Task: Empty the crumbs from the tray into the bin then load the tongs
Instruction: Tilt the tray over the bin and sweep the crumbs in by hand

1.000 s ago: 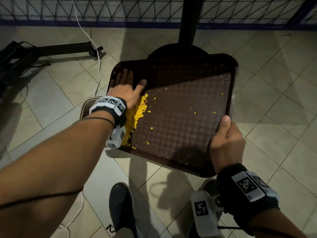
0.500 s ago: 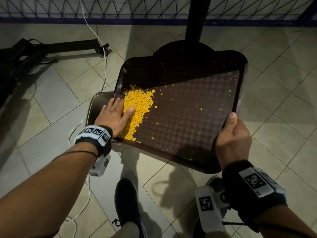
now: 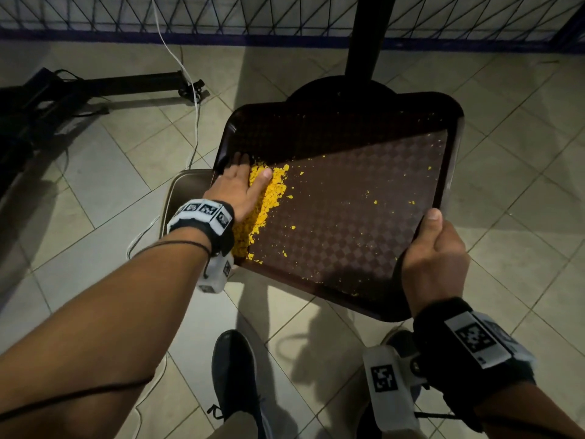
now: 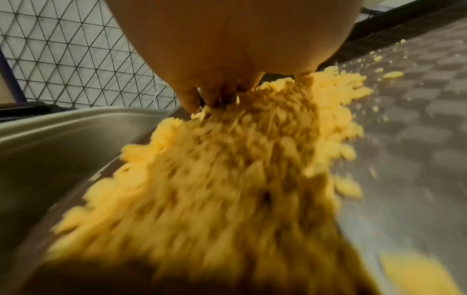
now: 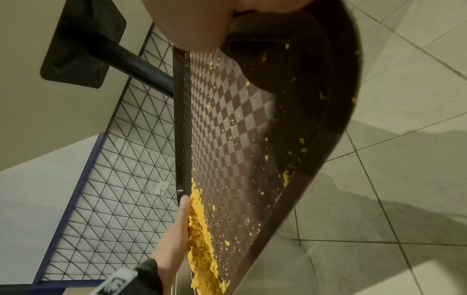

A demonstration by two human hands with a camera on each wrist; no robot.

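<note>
Left hand [image 3: 235, 188] slid back up, flat on crumbs [image 3: 262, 204]; right hand [image 3: 435, 258] clamps tray [image 3: 456, 147] rim; bin [image 3: 186, 191] dump unfinished

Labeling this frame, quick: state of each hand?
Left hand: open, flat fingers pushing the crumbs.
Right hand: closed, gripping the tray edge.

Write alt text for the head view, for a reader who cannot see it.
A person's left hand lies flat on a heap of yellow crumbs at the left edge of a dark checkered tray, above a metal bin. The right hand grips the tray's near right corner over a tiled floor.
</note>
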